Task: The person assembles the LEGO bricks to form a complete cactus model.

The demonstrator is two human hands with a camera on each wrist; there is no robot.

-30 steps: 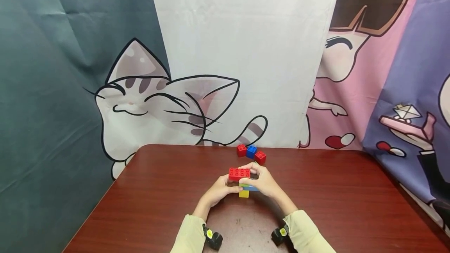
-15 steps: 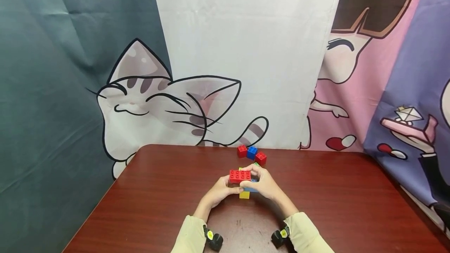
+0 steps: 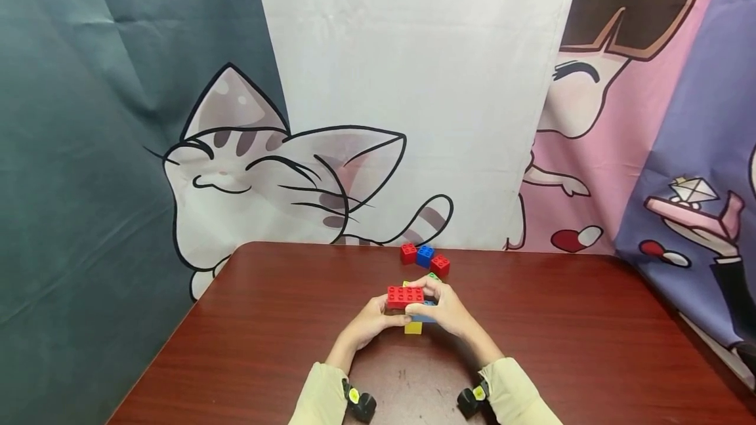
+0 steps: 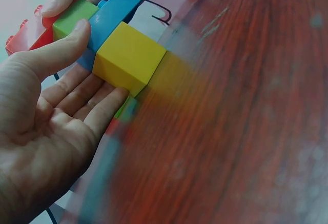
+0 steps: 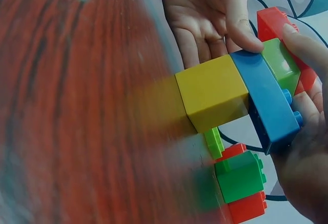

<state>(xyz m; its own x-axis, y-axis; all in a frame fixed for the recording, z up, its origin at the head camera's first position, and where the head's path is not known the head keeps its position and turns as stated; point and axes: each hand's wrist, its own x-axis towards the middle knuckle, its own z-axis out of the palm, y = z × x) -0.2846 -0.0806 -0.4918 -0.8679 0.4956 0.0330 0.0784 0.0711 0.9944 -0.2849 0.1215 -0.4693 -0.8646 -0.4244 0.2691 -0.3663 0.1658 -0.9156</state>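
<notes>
A small stack of toy building bricks stands on the table: a yellow brick (image 3: 413,328) at the bottom, a long blue brick (image 5: 269,101) across it, then a green brick (image 5: 281,65). On top lies a long red brick (image 3: 405,296), against the green one. My left hand (image 3: 367,321) holds the stack from the left, its thumb at the blue and green bricks and its fingers behind. My right hand (image 3: 445,307) grips the red brick from the right, thumb in front near the green brick. In the head view the green brick is hidden.
Beyond the hands lie a red brick (image 3: 408,253), a blue brick (image 3: 424,255) and another red brick (image 3: 440,265). A green brick (image 3: 434,276) and a lime brick (image 5: 213,142) stand closer behind the stack. A printed curtain (image 3: 390,84) hangs behind the table (image 3: 266,320).
The red brick and right hand have come down slightly onto the stack, covering the green brick in the head view. The green brick behind the right fingers shows more. The left hand stays put.
</notes>
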